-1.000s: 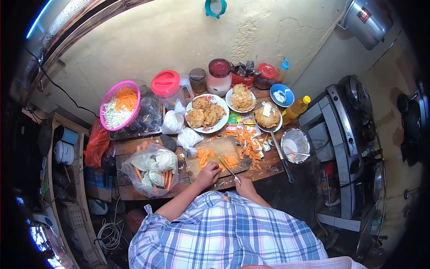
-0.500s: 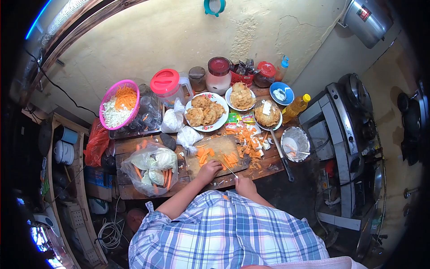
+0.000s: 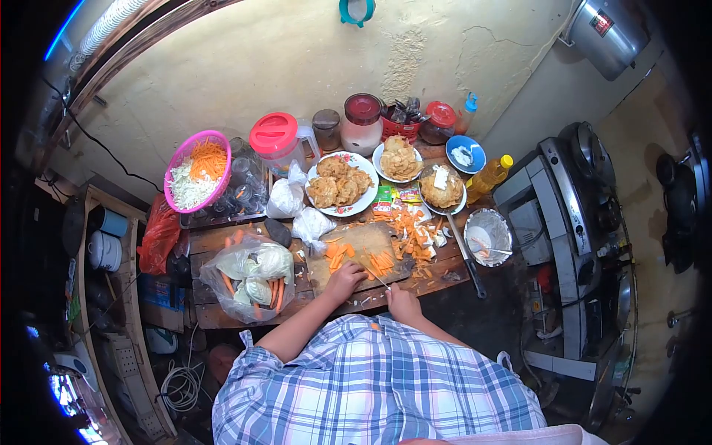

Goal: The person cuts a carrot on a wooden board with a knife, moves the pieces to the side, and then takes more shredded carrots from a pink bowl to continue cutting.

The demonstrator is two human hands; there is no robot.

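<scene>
My right hand (image 3: 403, 303) is closed round the handle of a knife, whose thin blade (image 3: 380, 279) slants up and left over the wooden cutting board (image 3: 363, 237). Close to the blade's tip, my left hand (image 3: 346, 282) lies on the board's front part, its fingers bent down onto a piece of carrot, which they mostly hide. Cut carrot sticks (image 3: 382, 262) lie just beyond the knife. A second group of carrot pieces (image 3: 338, 254) sits on the board beyond my left hand. Carrot and white peelings (image 3: 419, 239) are heaped at the board's right.
Left of the board stands a clear bag of cabbage and carrots (image 3: 256, 278). Behind are plates of fried food (image 3: 341, 184), a pink basket (image 3: 172, 200) of shredded vegetables, and a red-lidded jug (image 3: 273, 133). A long-handled strainer (image 3: 467, 259) and silvery bowl (image 3: 489, 237) lie right; a stove (image 3: 567, 200) stands beyond.
My right hand and the knife have shifted slightly up and to the left. My left hand has barely moved, and the other things stay where they were.
</scene>
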